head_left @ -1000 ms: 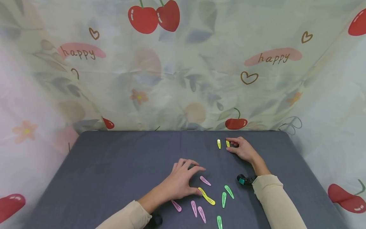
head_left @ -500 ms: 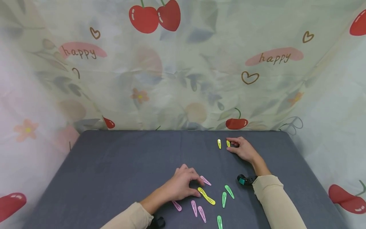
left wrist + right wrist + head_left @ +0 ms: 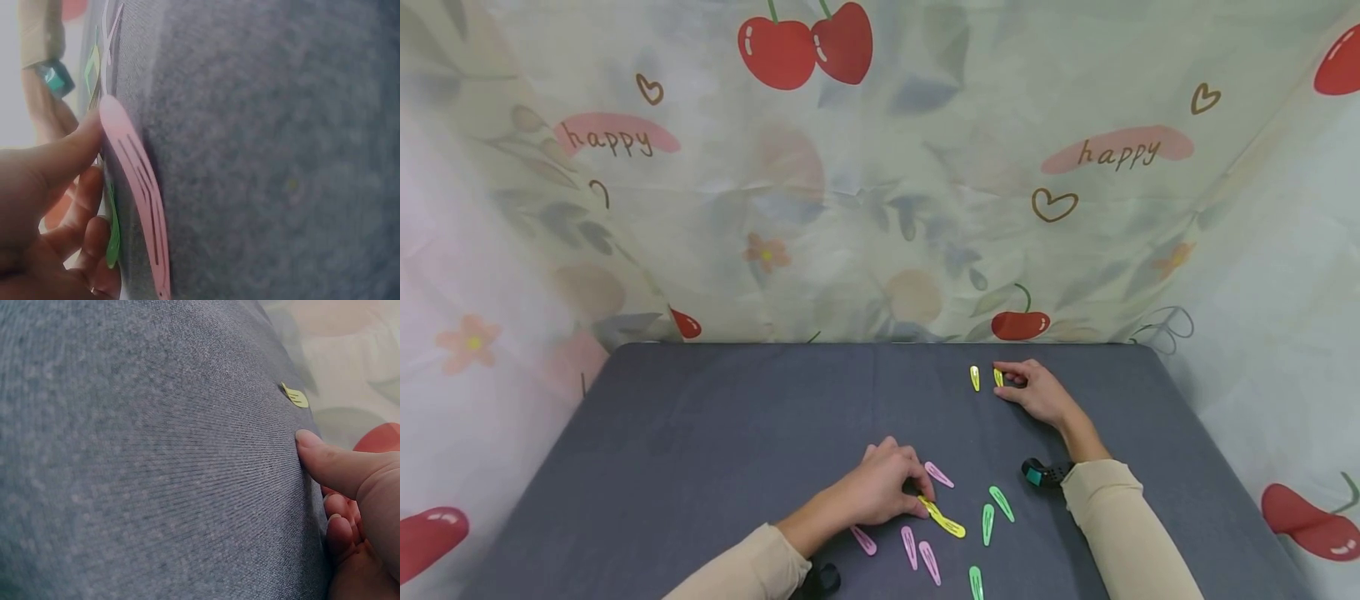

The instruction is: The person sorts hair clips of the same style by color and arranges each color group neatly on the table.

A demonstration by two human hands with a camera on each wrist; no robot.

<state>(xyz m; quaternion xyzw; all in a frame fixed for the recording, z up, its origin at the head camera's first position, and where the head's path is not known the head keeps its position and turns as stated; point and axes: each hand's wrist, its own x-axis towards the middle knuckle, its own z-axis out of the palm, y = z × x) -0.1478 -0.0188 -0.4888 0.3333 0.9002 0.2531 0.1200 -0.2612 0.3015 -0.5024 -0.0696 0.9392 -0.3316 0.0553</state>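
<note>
In the head view my left hand [image 3: 886, 483] is at the near middle of the table, its thumb and index finger pinching the upper end of a yellow snap hair clip [image 3: 949, 525]. That clip seems to overlap a second yellow one; the fingers partly hide them. At the far right my right hand [image 3: 1036, 392] holds another yellow hair clip [image 3: 998, 377] end to end between thumb and index finger, against the table. Left of it lies one more yellow clip [image 3: 974, 378]. In the left wrist view a pink hair clip [image 3: 140, 187] lies close to the left thumb.
Several pink hair clips [image 3: 929, 562] lie around my left hand, one partly under the wrist. Green hair clips [image 3: 988, 525] lie to their right. The dark grey tabletop [image 3: 722, 433] meets a printed curtain [image 3: 865, 208] at the back.
My left hand has lowered and drawn in its fingers, which now close on the end of the yellow hair clip. The right hand has stayed in place.
</note>
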